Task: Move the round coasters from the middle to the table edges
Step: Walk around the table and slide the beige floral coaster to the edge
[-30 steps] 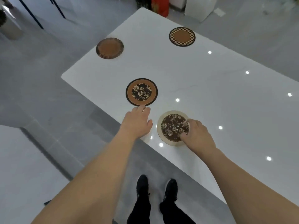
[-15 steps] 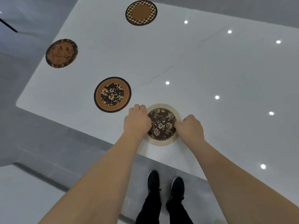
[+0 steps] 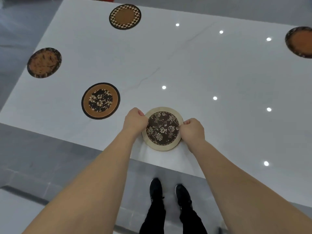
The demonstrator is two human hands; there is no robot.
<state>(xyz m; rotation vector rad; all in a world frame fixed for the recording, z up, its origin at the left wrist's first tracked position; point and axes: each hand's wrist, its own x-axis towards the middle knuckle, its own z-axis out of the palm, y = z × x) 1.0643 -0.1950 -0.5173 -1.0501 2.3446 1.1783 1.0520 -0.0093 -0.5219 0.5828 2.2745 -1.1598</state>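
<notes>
White worktop: both hands pinch floral coaster; keep each grip level, set flush near edge.

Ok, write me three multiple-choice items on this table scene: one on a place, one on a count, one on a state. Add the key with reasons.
1. Where does the checkered-rim coaster lie?
A. near the far table edge
B. under the left hand
C. on the floor

2. How many coasters show on the table?
A. three
B. five
C. seven

3. How is the pale-rimmed floral coaster held?
A. by one hand only
B. untouched
C. by both hands at opposite sides

Key: 1 A, it sits far up the table, away from the person. 2 B, five round coasters are in view, one cut off at the right. 3 C, the left hand and right hand each grip its rim.
</notes>
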